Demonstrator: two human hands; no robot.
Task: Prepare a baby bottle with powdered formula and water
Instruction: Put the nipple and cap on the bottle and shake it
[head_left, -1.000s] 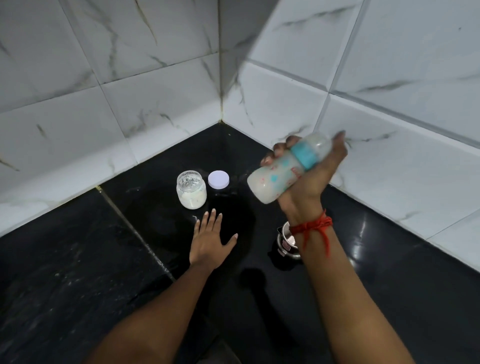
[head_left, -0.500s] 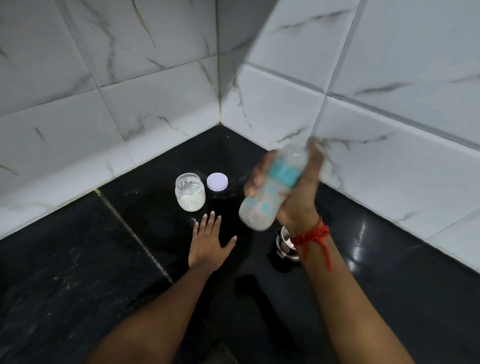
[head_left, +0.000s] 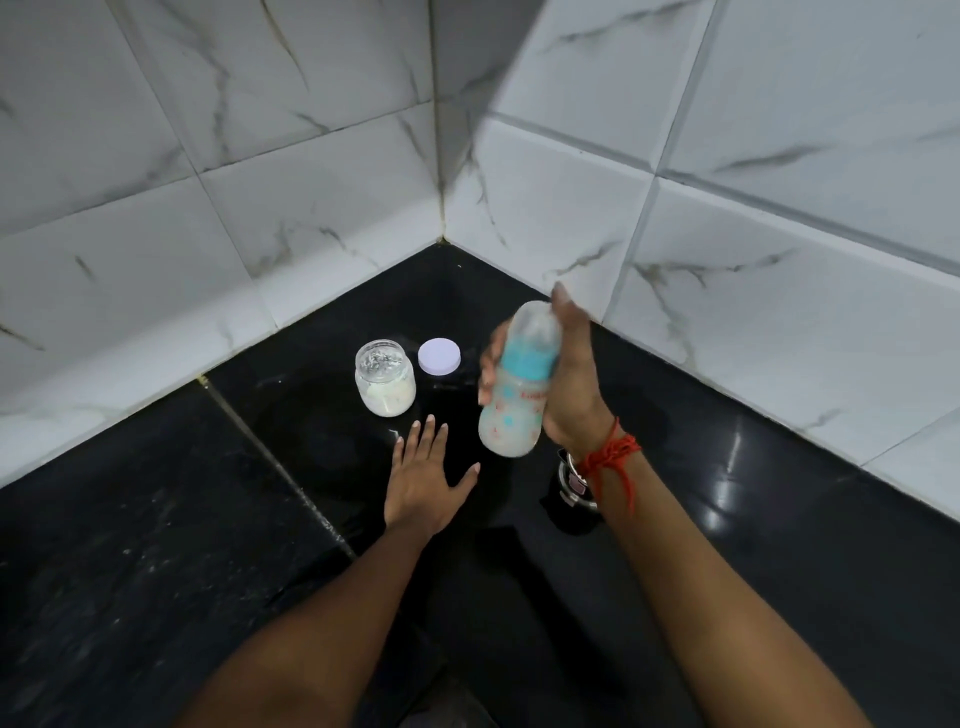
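A: Where is the baby bottle (head_left: 514, 395) sitting?

B: At 3 o'clock of the formula jar (head_left: 385, 378), raised; the right hand (head_left: 566, 384) is wrapping it.

A: The left hand (head_left: 423, 486)?

B: Lying flat, fingers spread, holding nothing. She is probably shaking: the cap wants pinning down.

Not much to read from my end, honestly. The baby bottle (head_left: 514, 400) has a short line of red print on its side, just under the teal collar, but it's too small and blurry for me to make out any letters, and the rest of its markings are just little teal and red shapes. There's also a small red-and-white label on the steel cup (head_left: 574, 486) behind the wrist, mostly hidden and unreadable too, and I can't spot any writing on the jar (head_left: 385, 383) or the lid (head_left: 439, 355).
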